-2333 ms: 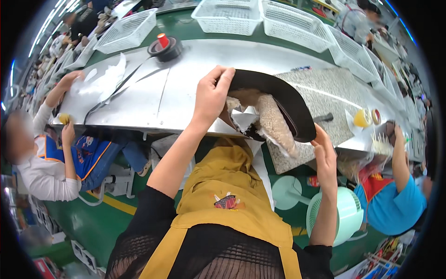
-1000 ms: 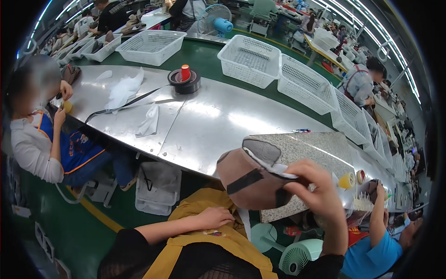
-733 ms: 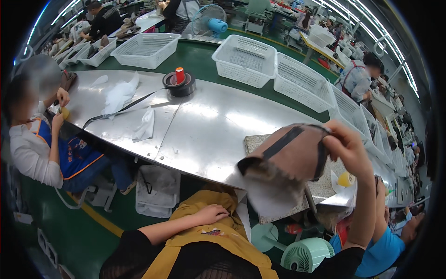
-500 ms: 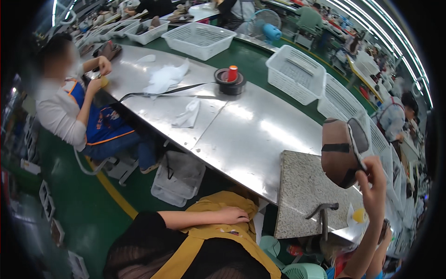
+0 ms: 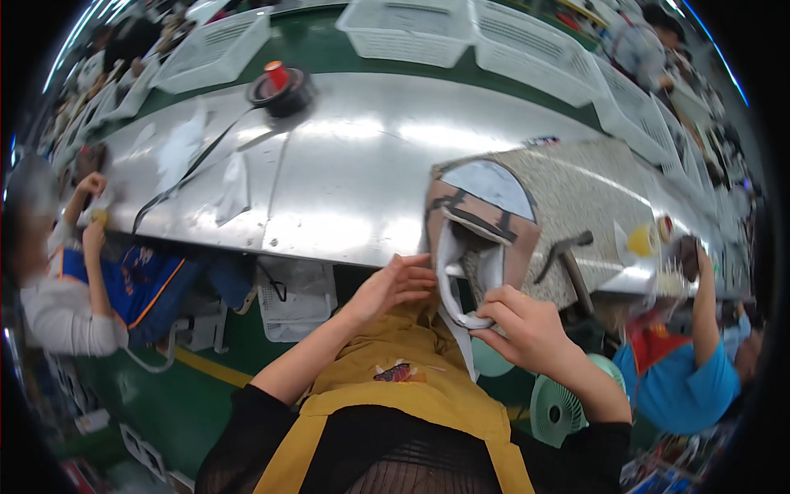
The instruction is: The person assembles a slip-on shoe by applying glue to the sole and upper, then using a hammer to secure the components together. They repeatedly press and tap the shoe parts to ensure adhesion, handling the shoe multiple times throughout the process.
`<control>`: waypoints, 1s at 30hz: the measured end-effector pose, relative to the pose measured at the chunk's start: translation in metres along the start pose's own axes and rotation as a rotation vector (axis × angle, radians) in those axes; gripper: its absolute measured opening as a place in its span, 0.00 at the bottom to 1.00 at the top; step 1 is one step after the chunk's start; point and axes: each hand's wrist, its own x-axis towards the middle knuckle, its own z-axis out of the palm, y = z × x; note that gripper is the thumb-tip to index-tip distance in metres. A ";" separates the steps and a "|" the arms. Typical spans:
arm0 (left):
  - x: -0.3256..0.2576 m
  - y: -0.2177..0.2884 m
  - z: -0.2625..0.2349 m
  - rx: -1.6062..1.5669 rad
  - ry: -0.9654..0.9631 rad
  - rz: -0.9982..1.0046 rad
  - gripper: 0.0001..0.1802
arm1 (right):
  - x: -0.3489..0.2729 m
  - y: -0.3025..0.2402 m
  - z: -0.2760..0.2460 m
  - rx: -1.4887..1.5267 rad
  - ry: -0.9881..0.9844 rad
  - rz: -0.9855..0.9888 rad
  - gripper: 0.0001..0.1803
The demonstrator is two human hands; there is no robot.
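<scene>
A brown shoe upper (image 5: 520, 262) with black strips, a pale toe patch and a white lining is held in front of me, over the near edge of a speckled slab (image 5: 588, 185). My right hand (image 5: 527, 325) pinches the lined rim of its opening at the near end. Against or just beside the upper's left side is my left hand (image 5: 397, 284), its fingers stretched out; whether they touch it I cannot tell. On the slab, right of the upper, lies a hammer (image 5: 568, 249).
A yellow roll (image 5: 642, 241) is beyond the hammer. Farther left on the metal table (image 5: 354, 189) are a black strap roll (image 5: 288, 99) topped by a red spool, and white cloth pieces. White baskets (image 5: 403, 41) line the far side. Co-workers sit left and right; a green fan (image 5: 559, 407) stands below.
My right hand has brought the shoe upper from the right to in front of me. My left hand has left my lap and come up beside it. The view has turned right.
</scene>
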 end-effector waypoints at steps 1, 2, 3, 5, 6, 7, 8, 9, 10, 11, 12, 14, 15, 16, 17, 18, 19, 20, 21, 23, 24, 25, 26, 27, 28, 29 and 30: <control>0.000 0.000 0.004 -0.015 0.035 -0.023 0.35 | -0.004 0.001 0.005 -0.010 0.004 0.005 0.13; 0.000 0.002 0.007 -0.030 0.079 -0.032 0.34 | -0.006 0.000 0.007 -0.006 0.011 0.022 0.13; 0.002 0.003 0.008 0.001 0.073 -0.028 0.33 | -0.009 -0.001 0.009 -0.002 0.017 0.037 0.13; 0.005 0.006 0.009 0.065 0.080 -0.008 0.32 | -0.014 -0.003 0.011 0.014 0.032 0.062 0.13; 0.007 0.006 0.007 0.067 0.082 -0.016 0.32 | -0.016 -0.004 0.013 0.033 0.048 0.072 0.13; 0.012 0.007 0.005 0.069 0.086 -0.024 0.32 | -0.016 -0.004 0.014 0.053 0.063 0.081 0.13; 0.015 0.007 0.004 0.066 0.090 -0.033 0.32 | -0.018 -0.006 0.016 0.073 0.074 0.091 0.13; 0.018 0.009 0.003 0.042 0.100 -0.025 0.31 | -0.020 -0.007 0.017 0.098 0.083 0.103 0.13; 0.022 0.012 0.002 0.017 0.110 -0.017 0.30 | -0.021 -0.006 0.018 0.123 0.092 0.116 0.13; 0.026 0.017 0.002 -0.005 0.114 -0.011 0.30 | -0.022 -0.007 0.018 0.144 0.105 0.133 0.13; 0.031 0.022 0.001 -0.023 0.139 0.001 0.29 | -0.022 -0.007 0.018 0.166 0.113 0.151 0.13; 0.039 0.028 -0.002 -0.063 0.187 0.021 0.29 | -0.025 -0.009 0.014 0.208 0.127 0.192 0.13; 0.042 0.029 -0.005 -0.100 0.182 0.028 0.26 | -0.027 -0.009 0.012 0.238 0.117 0.229 0.14; 0.045 0.031 -0.004 -0.159 0.148 0.008 0.26 | -0.029 -0.009 0.011 0.256 0.135 0.263 0.14; 0.045 0.033 -0.002 -0.218 0.118 -0.011 0.26 | -0.031 -0.007 0.011 0.276 0.152 0.293 0.14; 0.044 0.034 0.000 -0.276 0.088 -0.029 0.26 | -0.032 -0.006 0.011 0.295 0.170 0.324 0.14; 0.042 0.031 0.002 -0.321 0.011 -0.048 0.25 | -0.035 -0.004 0.011 0.320 0.176 0.340 0.15; 0.037 0.033 0.012 -0.321 0.037 -0.044 0.25 | -0.034 -0.005 0.010 0.357 0.201 0.365 0.15; 0.033 0.036 0.026 -0.319 0.058 -0.045 0.24 | -0.035 -0.007 0.008 0.391 0.231 0.395 0.15; 0.029 0.036 0.031 -0.363 -0.013 -0.066 0.24 | -0.036 -0.009 0.004 0.434 0.277 0.422 0.17; 0.028 0.035 0.031 -0.344 -0.012 -0.062 0.24 | -0.036 -0.009 0.003 0.430 0.289 0.428 0.18; 0.026 0.034 0.033 -0.326 -0.010 -0.057 0.25 | -0.037 -0.009 0.003 0.426 0.300 0.433 0.18; 0.027 0.036 0.035 -0.306 -0.011 -0.050 0.25 | -0.037 -0.008 0.002 0.420 0.313 0.438 0.18; 0.027 0.035 0.035 -0.301 -0.012 -0.061 0.25 | -0.038 -0.008 0.000 0.389 0.291 0.426 0.18; 0.028 0.034 0.033 -0.297 -0.012 -0.071 0.25 | -0.038 -0.008 0.001 0.387 0.289 0.426 0.18; 0.029 0.033 0.033 -0.291 -0.014 -0.078 0.25 | -0.039 -0.008 0.001 0.383 0.288 0.423 0.17; 0.028 0.034 0.034 -0.314 -0.024 -0.075 0.25 | -0.040 -0.008 0.002 0.379 0.286 0.420 0.17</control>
